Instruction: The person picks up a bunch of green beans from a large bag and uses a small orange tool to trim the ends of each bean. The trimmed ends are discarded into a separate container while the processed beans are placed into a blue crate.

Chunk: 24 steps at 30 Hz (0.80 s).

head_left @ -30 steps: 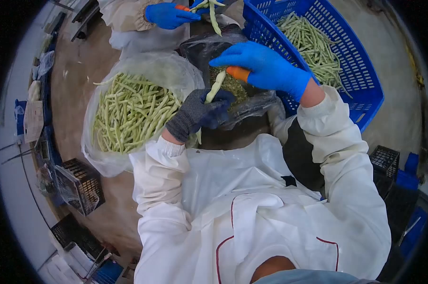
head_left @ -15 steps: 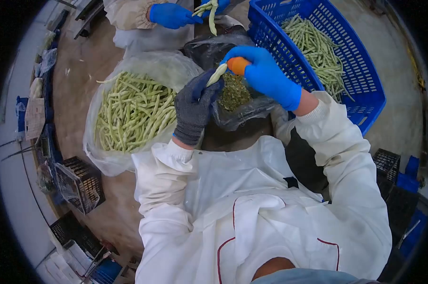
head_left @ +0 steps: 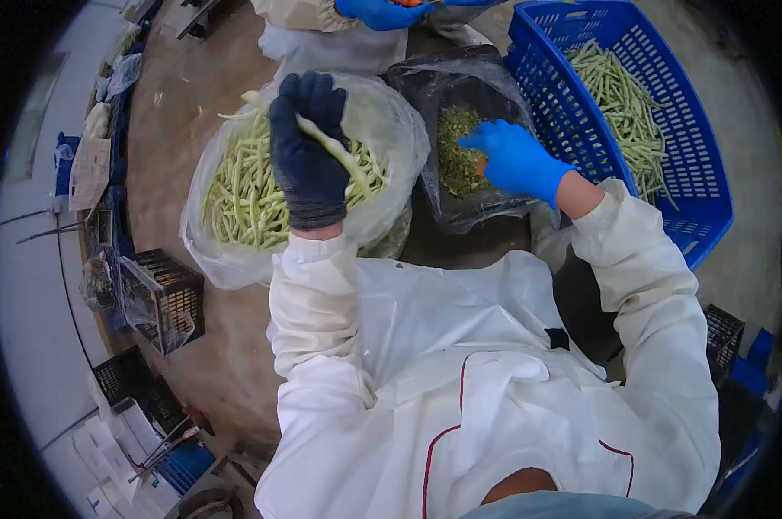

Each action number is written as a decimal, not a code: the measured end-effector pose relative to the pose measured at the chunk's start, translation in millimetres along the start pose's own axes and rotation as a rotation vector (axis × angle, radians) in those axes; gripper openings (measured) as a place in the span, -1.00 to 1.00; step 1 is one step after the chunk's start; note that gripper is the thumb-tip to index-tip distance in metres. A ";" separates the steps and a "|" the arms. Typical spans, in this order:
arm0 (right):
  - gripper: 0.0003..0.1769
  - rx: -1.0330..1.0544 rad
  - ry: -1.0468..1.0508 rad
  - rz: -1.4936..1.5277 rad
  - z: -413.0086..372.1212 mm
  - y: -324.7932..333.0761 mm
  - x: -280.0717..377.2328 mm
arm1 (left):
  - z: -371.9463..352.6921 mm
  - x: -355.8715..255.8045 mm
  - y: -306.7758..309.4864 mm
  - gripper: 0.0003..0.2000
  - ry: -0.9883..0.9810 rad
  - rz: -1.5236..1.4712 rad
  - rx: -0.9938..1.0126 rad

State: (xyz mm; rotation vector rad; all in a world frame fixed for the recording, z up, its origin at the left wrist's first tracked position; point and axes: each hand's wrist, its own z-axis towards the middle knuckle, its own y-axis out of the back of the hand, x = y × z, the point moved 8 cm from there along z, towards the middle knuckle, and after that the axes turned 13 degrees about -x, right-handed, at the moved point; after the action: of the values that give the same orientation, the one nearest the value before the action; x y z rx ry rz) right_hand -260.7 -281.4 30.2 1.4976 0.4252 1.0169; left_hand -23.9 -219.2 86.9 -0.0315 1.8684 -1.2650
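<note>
My left hand (head_left: 309,164), in a dark grey knit glove, is over a clear plastic bag (head_left: 400,121) of pale green beans (head_left: 244,186). One green bean (head_left: 335,151) lies across its palm, loosely held, with the fingers mostly stretched out. In a blue glove, my right hand (head_left: 519,160) is closed around an orange-handled tool (head_left: 482,165); only a bit of orange shows and its working end is hidden. Beneath that hand are green trimmings (head_left: 458,143) in a dark, plastic-lined container (head_left: 508,86).
A blue crate (head_left: 573,112) holding more green beans (head_left: 620,112) stands at the right. Across from me, a co-worker's blue-gloved hand (head_left: 382,12) is near something orange. Black crates (head_left: 179,298) sit on the floor at left.
My hands have moved apart. The left went from the tool, up and left over the bean bag with a bean; the right lowered over the trimmings. The view shifted slightly.
</note>
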 end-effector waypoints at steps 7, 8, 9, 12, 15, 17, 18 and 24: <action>-0.62 0.272 -0.275 1.250 8.2 8.9 79.1 | -27.2 50.9 -25.1 -0.61 0.083 0.058 0.150; -0.62 0.353 -0.373 1.346 3.9 2.6 81.8 | -29.6 55.9 -25.8 -0.64 0.116 0.029 0.149; -0.63 0.436 -0.473 1.440 -1.1 -3.4 83.7 | -32.0 44.9 -31.2 -0.65 -0.146 0.334 0.252; -0.66 0.189 -0.414 1.152 12.1 8.0 43.4 | -27.2 28.1 -30.0 -0.65 -0.283 0.603 0.317; -0.69 -0.045 -0.271 0.832 23.2 31.2 18.4 | -17.0 17.7 -17.4 -0.63 -0.047 0.295 0.091; -0.70 -0.091 -0.154 0.667 22.0 44.5 18.0 | -19.6 14.4 -22.9 -0.67 -0.071 0.323 0.084; -0.71 -0.154 -0.139 0.561 19.9 48.0 14.1 | -19.6 12.5 -23.4 -0.68 -0.082 0.340 0.080; -0.75 -0.378 -0.091 0.129 9.5 62.9 -21.1 | -22.8 -61.0 -31.6 -0.74 -1.059 1.177 0.202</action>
State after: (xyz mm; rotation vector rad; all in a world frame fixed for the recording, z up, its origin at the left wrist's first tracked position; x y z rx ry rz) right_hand -283.0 -316.9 82.5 1.2346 0.0648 1.0584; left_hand -13.3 -189.9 152.2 0.3788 0.5740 -0.3885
